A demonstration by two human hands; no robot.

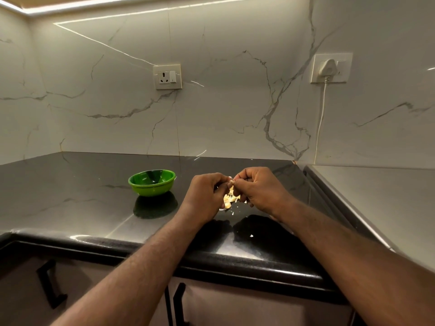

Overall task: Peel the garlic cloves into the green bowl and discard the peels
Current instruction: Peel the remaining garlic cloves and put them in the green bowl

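Observation:
My left hand and my right hand meet just above the black counter, fingers curled and pinching a garlic clove between their tips. Pale peels and garlic pieces lie on the counter right beneath the hands, partly hidden by them. A few white peel flakes are scattered nearer the front edge. The green bowl stands to the left of my left hand; its visible inside looks dark and I cannot tell what it holds.
The glossy black counter runs into a corner, with a grey surface on the right. Marble walls carry a socket and a plugged-in white cable. Cabinet handles sit below the front edge.

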